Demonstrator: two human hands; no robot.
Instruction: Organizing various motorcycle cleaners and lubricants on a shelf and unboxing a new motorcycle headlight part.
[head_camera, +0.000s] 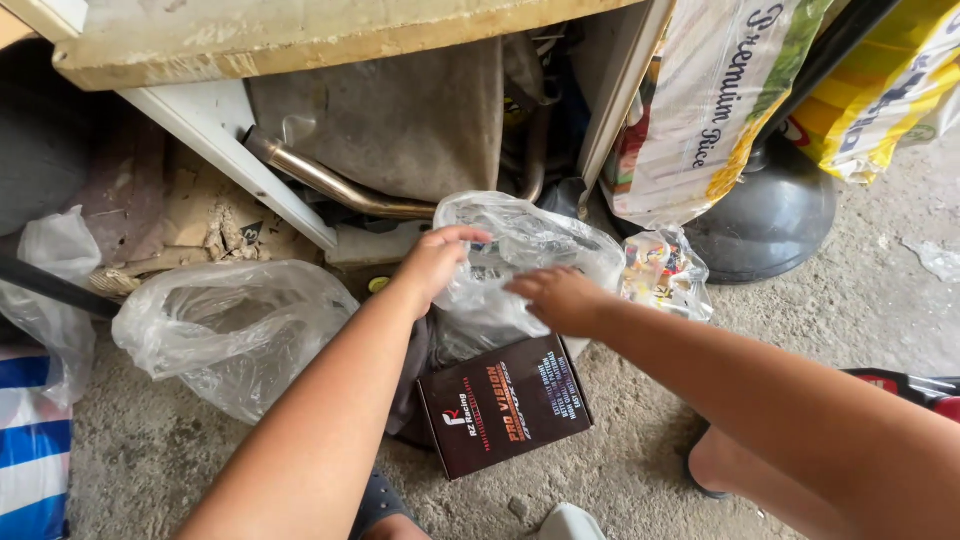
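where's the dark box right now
The dark box lies on the concrete floor low in the middle of the head view, just below both hands and the clear bag they touch.
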